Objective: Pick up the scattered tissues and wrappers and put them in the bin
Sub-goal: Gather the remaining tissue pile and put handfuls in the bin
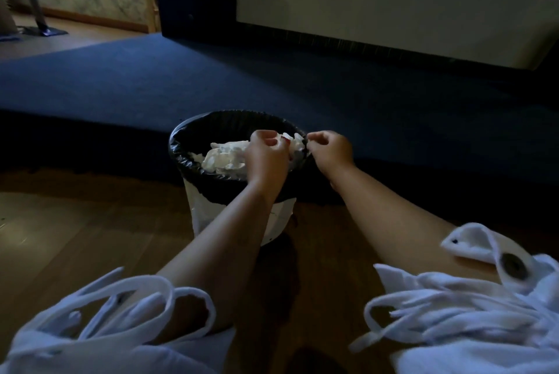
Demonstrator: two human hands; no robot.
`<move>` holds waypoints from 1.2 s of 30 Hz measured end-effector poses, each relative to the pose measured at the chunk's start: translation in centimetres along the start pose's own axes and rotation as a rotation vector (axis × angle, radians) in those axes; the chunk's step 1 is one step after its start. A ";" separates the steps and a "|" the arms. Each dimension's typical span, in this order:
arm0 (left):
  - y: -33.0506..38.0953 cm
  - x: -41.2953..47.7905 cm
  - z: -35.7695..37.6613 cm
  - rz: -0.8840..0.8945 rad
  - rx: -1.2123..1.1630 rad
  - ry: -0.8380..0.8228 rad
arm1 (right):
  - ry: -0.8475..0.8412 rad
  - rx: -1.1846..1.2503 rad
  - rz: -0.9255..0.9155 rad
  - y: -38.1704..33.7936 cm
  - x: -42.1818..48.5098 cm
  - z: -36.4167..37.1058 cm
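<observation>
Both hands over the white round bin with black plastic liner (198, 216), upright on wood floor by the dark blue carpet (151, 80).
We note crumpled white tissues (223, 157) heaped inside, no clear long axis. Left hand (266, 156) has fingers curled over them; grip unclear. Right hand (331, 151) pinches the liner rim. Dim light hides wrapper detail.

Both hands over bin (211, 180) (tissues (222, 157) inside).
</observation>
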State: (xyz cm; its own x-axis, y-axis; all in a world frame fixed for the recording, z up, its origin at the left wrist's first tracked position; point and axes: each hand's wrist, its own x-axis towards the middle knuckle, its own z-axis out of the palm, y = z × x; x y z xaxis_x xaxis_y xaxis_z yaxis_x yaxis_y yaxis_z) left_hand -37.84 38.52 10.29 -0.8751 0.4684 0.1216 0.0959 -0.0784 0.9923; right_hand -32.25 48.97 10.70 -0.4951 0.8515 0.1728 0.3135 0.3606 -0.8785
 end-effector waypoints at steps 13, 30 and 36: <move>-5.7 -12.8 15.0 -0.158 0.244 -0.519 | 0.098 -0.020 0.266 18.4 -8.8 -17.2; -20.2 -34.3 28.0 -0.304 0.584 -1.170 | 0.466 -0.335 0.772 44.3 -22.1 -38.4; -21.9 -35.5 32.6 -0.128 0.664 -1.214 | 0.204 -0.668 0.687 50.0 -22.0 -43.9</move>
State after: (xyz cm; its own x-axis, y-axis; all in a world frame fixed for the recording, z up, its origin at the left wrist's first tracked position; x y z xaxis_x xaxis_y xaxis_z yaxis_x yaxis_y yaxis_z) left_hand 6.62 52.29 -15.00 0.0277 0.9306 -0.3651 0.5519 0.2903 0.7818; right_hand 29.91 64.96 -17.43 0.0969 0.9835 -0.1528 0.9064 -0.1506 -0.3947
